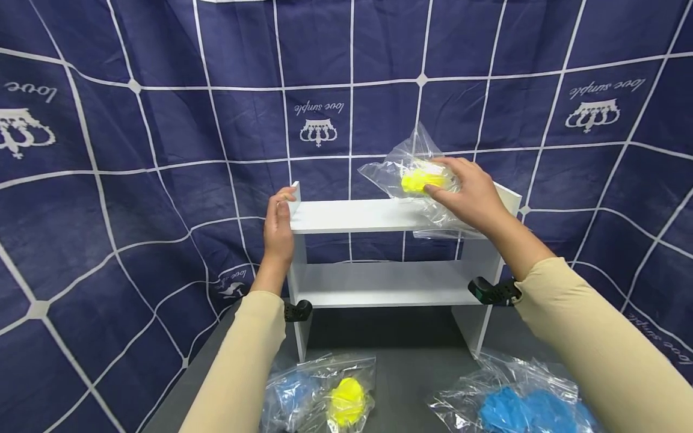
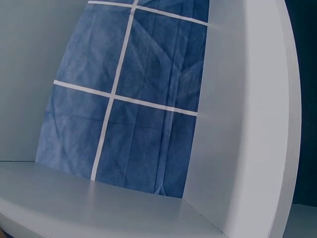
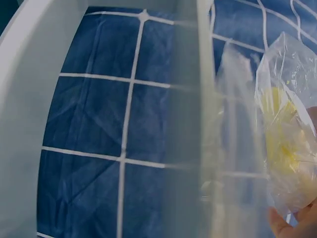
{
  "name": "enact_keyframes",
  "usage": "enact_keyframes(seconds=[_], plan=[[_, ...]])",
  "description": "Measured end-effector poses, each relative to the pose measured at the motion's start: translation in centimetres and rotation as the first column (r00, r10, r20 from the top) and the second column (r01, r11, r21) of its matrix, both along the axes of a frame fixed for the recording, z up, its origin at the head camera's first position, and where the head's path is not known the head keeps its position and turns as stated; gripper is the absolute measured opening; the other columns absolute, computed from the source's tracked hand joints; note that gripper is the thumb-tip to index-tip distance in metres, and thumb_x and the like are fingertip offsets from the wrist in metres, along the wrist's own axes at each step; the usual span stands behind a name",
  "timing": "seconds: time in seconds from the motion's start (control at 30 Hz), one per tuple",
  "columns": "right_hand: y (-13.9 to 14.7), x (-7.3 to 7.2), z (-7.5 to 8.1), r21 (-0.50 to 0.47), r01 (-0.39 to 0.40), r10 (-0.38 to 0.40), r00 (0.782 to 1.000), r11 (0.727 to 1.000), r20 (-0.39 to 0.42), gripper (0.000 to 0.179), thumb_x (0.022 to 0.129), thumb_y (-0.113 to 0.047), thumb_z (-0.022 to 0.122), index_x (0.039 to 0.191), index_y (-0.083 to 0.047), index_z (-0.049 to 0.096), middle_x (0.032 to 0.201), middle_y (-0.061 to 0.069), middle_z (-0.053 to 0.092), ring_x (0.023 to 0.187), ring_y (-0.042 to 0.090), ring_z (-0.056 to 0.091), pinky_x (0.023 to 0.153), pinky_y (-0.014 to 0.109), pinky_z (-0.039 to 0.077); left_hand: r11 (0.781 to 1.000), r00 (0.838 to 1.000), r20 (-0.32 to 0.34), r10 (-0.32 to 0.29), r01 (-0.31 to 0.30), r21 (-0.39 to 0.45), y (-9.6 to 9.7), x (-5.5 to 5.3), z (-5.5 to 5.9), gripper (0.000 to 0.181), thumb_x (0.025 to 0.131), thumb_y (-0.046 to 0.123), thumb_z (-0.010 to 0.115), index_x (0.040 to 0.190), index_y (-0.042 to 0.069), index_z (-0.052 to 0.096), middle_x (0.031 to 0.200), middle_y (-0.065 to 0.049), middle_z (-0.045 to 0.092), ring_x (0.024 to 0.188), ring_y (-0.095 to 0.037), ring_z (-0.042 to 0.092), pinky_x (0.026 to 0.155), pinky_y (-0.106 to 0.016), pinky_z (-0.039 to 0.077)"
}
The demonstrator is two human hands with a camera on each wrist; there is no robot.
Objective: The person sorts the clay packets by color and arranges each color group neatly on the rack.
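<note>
A white two-tier shelf (image 1: 346, 216) stands on the dark table. Above the right part of its top board, my right hand (image 1: 471, 192) grips a clear plastic bag (image 1: 397, 165) with a bright yellow bundle inside. The right wrist view shows the same bag (image 3: 285, 144) at its right edge, fingers around it. What the yellow bundle is, I cannot tell. My left hand (image 1: 278, 225) rests on the shelf's left side panel (image 1: 295, 195), near its upper end. The left wrist view holds only white boards (image 2: 267, 119) and the curtain behind.
On the table at front left lie clear bags with a blue bundle (image 1: 295, 391) and a yellow bundle (image 1: 348, 402). Another bag with blue contents (image 1: 530, 409) lies at front right. A navy curtain (image 1: 162, 120) with white lines hangs behind and at both sides.
</note>
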State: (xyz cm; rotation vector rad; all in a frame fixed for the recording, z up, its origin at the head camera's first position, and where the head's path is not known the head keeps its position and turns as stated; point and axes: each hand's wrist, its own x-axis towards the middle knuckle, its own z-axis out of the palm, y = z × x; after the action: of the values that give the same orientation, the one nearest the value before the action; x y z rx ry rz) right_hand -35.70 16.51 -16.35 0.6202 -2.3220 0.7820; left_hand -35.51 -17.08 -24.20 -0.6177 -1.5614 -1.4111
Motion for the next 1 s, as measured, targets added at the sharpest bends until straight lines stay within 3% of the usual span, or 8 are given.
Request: enact_keyframes(seconds=[0.2, 0.4, 0.63, 0.7, 0.87, 1.0], plan=[[-0.1, -1.8, -1.2, 0.069, 0.046, -0.051, 0.996, 0.997, 0.069, 0.056, 0.094, -0.032, 0.065, 0.143, -0.009, 0.051, 0.146, 0.022, 0.051, 0.138, 0.045, 0.042, 0.114, 0.059, 0.031, 1.0, 1.0, -0.011, -0.01, 0.01, 0.006, 0.0, 0.0, 0.0, 0.026, 0.105, 0.0, 0.028, 0.107, -0.019, 0.045, 0.135, -0.035, 0.05, 0.137, -0.043, 0.042, 0.116, -0.031, 0.029], [-0.1, -2.5, -2.2, 0.173, 0.102, -0.127, 0.982, 0.98, 0.137, 0.061, 0.095, -0.04, 0.061, 0.145, -0.008, 0.047, 0.143, 0.028, 0.052, 0.13, 0.049, 0.046, 0.106, 0.061, 0.037, 1.0, 1.0, -0.005, -0.018, 0.018, 0.011, 0.1, -0.1, -0.1, 0.027, 0.106, 0.002, 0.028, 0.107, -0.02, 0.044, 0.134, -0.037, 0.05, 0.137, -0.045, 0.041, 0.115, -0.031, 0.029], [-0.3, -2.7, -2.3, 0.271, 0.121, -0.168, 0.974, 0.955, 0.155, 0.069, 0.095, -0.047, 0.059, 0.15, -0.009, 0.042, 0.145, 0.028, 0.05, 0.129, 0.05, 0.047, 0.104, 0.062, 0.038, 1.0, 1.0, -0.019, -0.013, 0.013, 0.018, -0.9, -2.9, -1.4, 0.026, 0.106, 0.001, 0.026, 0.109, -0.017, 0.045, 0.136, -0.033, 0.05, 0.139, -0.04, 0.041, 0.116, -0.031, 0.028], [-0.2, -2.8, -2.4, 0.278, 0.122, -0.169, 0.973, 0.953, 0.154, 0.071, 0.095, -0.05, 0.059, 0.151, -0.01, 0.041, 0.145, 0.028, 0.049, 0.129, 0.049, 0.046, 0.104, 0.062, 0.038, 1.0, 1.0, -0.012, -0.005, 0.006, 0.022, -1.0, -3.2, -1.7, 0.026, 0.107, 0.003, 0.027, 0.109, -0.015, 0.045, 0.137, -0.029, 0.052, 0.139, -0.036, 0.043, 0.116, -0.03, 0.028], [-0.3, -2.7, -2.9, 0.222, 0.123, -0.151, 0.982, 0.967, 0.112, 0.074, 0.094, -0.058, 0.057, 0.153, -0.018, 0.039, 0.153, 0.023, 0.04, 0.137, 0.048, 0.038, 0.106, 0.066, 0.033, 1.0, 1.0, -0.001, 0.009, -0.009, 0.005, -0.8, -2.9, -1.7, 0.027, 0.107, 0.005, 0.027, 0.11, -0.014, 0.045, 0.138, -0.027, 0.052, 0.139, -0.034, 0.043, 0.117, -0.032, 0.028], [-0.5, -2.5, -3.1, 0.071, 0.133, -0.131, 0.991, 0.989, -0.033, 0.063, 0.093, -0.053, 0.058, 0.147, -0.021, 0.047, 0.153, 0.016, 0.042, 0.141, 0.042, 0.037, 0.109, 0.062, 0.031, 1.0, 1.0, -0.013, -0.001, 0.0, -0.013, -0.7, -2.0, -1.0, 0.026, 0.106, 0.002, 0.026, 0.109, -0.017, 0.044, 0.137, -0.034, 0.049, 0.139, -0.041, 0.04, 0.117, -0.034, 0.028]])
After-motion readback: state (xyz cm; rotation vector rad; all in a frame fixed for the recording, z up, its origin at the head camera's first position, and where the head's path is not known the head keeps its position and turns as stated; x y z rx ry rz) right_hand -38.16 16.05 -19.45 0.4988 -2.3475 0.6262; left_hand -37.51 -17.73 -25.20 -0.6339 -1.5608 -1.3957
